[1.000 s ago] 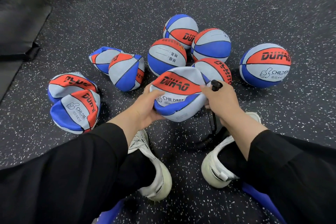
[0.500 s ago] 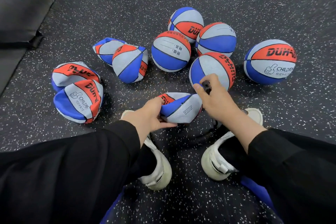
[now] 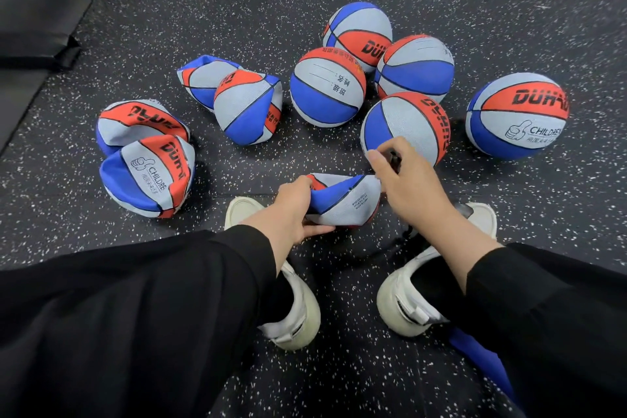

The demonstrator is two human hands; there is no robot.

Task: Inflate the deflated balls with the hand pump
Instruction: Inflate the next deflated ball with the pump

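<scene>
A flattened red, blue and grey ball (image 3: pixel 346 200) lies low between my feet. My left hand (image 3: pixel 291 210) grips its left edge, thumb underneath. My right hand (image 3: pixel 407 183) holds the black handle of the hand pump (image 3: pixel 393 158) just above the ball's right edge. The pump's body and hose (image 3: pixel 407 234) run down behind that hand, mostly hidden. Several deflated balls (image 3: pixel 149 173) lie to the left and several inflated balls (image 3: pixel 407 129) stand behind and to the right.
Dark speckled rubber floor (image 3: pixel 237 10) all around. My white shoes (image 3: pixel 295 316) sit below the hands. A black mat (image 3: pixel 37 44) lies at the far left. Something blue (image 3: pixel 475 356) shows under my right leg.
The held ball has come down from in front of the inflated balls to floor level and now looks flatter. Both hands dropped with it, and the view shifted closer.
</scene>
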